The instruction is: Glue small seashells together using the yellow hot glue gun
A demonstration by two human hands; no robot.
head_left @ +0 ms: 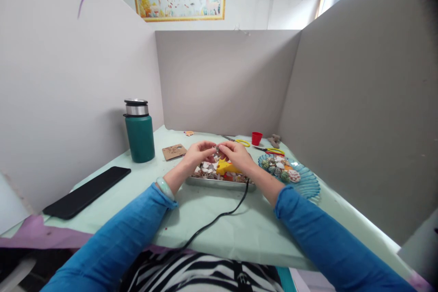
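My left hand (199, 152) and my right hand (236, 153) meet above a metal tray (215, 183) full of small shells. Fingertips of both hands are pinched together around something tiny, too small to make out. Under my right hand, a yellow glue gun (225, 167) lies on the shells (207, 169), and its black cord (219, 215) runs over the tray's front edge toward me. Part of the tray and the glue gun is hidden by my hands.
To the right is a blue glass plate (310, 183) of shells. Behind stand scissors (242, 142), pliers (272, 151) and a red cup (256, 138). Left are a brown card (174, 152), a green bottle (140, 139) and a black phone-like slab (89, 191). Grey partitions (226, 82) enclose the table.
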